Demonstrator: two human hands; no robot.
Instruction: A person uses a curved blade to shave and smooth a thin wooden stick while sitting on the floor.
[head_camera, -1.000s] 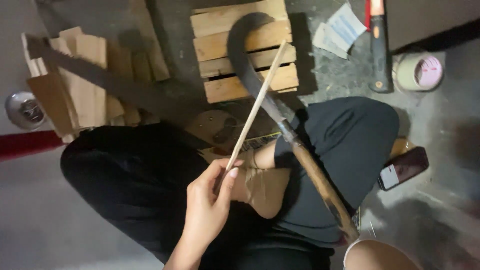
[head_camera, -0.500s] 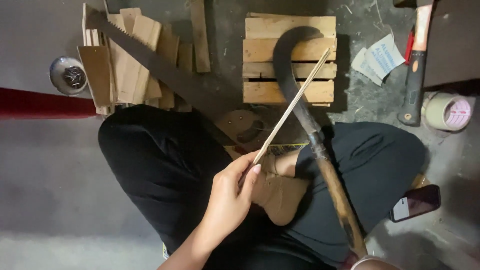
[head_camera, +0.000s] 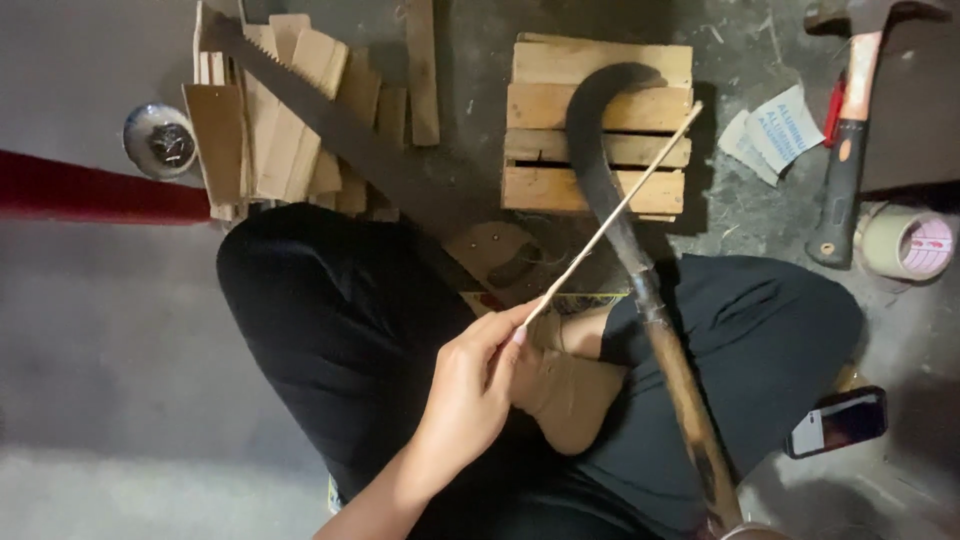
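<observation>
We see the left hand (head_camera: 470, 385) pinching the near end of a thin wooden stick (head_camera: 612, 212) between thumb and fingertips. The stick's long axis runs diagonally, pointing up and to the right, away from the person, toward the small wooden crate (head_camera: 600, 125). It crosses the dark blade of a curved sickle (head_camera: 610, 200). The right hand is almost hidden at the bottom edge, by the sickle's handle; we cannot tell its grip.

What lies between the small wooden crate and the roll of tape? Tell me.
In the head view, a hammer and folded paper packets lie between the crate and the tape roll.
</observation>
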